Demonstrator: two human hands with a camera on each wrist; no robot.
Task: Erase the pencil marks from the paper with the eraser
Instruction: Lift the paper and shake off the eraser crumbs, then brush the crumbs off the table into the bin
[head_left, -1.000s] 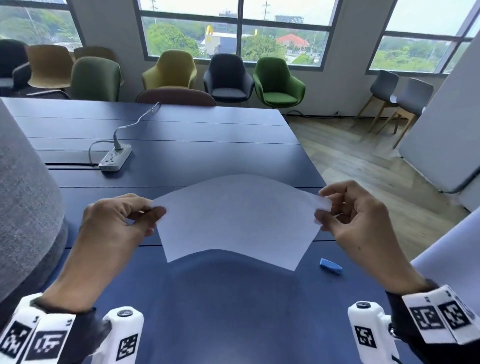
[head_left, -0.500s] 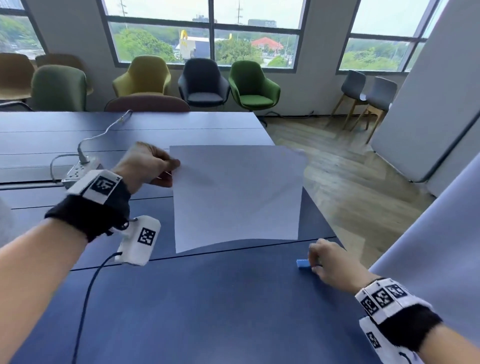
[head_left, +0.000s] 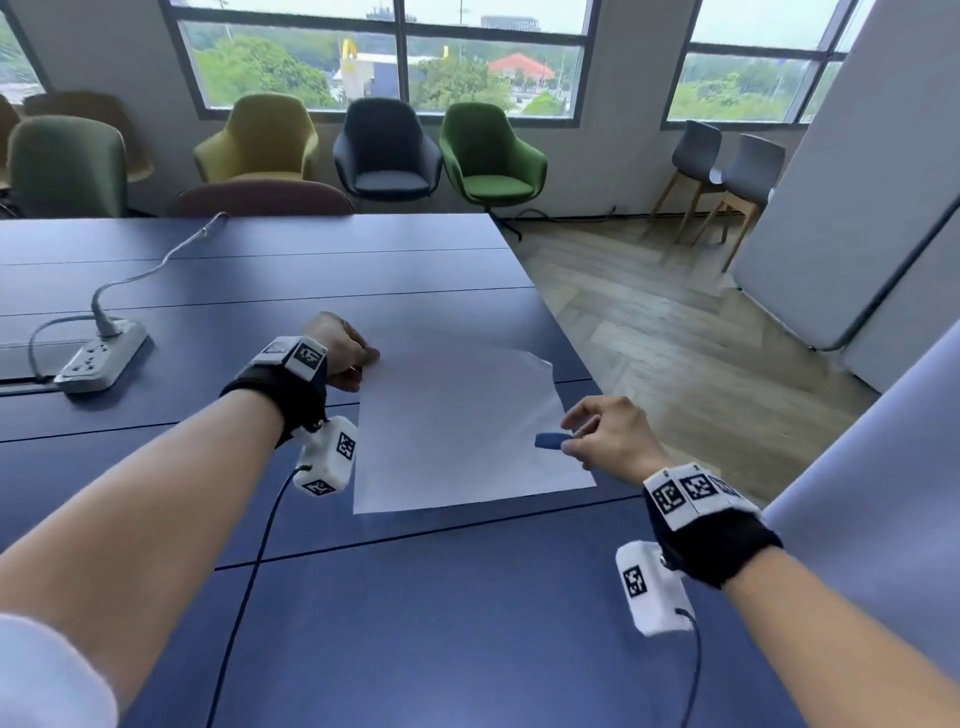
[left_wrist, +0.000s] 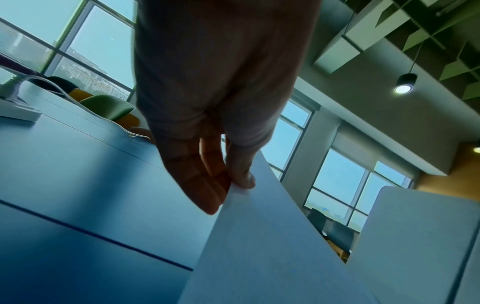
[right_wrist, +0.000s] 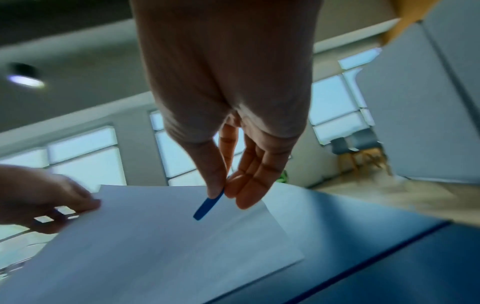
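A white sheet of paper (head_left: 457, 431) lies on the dark blue table (head_left: 363, 597), its far right corner curling up. My left hand (head_left: 345, 358) pinches the sheet's far left corner between thumb and fingers (left_wrist: 207, 185); the paper (left_wrist: 259, 246) slopes away below them. My right hand (head_left: 597, 431) hovers over the sheet's right side and pinches a small blue eraser (head_left: 548, 441) between thumb and fingers. In the right wrist view the eraser (right_wrist: 207, 205) points down at the paper (right_wrist: 155, 236), just above it. No pencil marks show on the sheet.
A white power strip (head_left: 98, 356) with a grey cable sits at the table's left. The table's right edge (head_left: 571, 332) runs close beside the paper, with wooden floor beyond. Armchairs (head_left: 488, 156) line the windows. A grey partition (head_left: 857, 182) stands at the right.
My right hand picked the eraser up off the table and carried it over the paper's right side. The paper, held up by both hands a second ago, now lies nearly flat.
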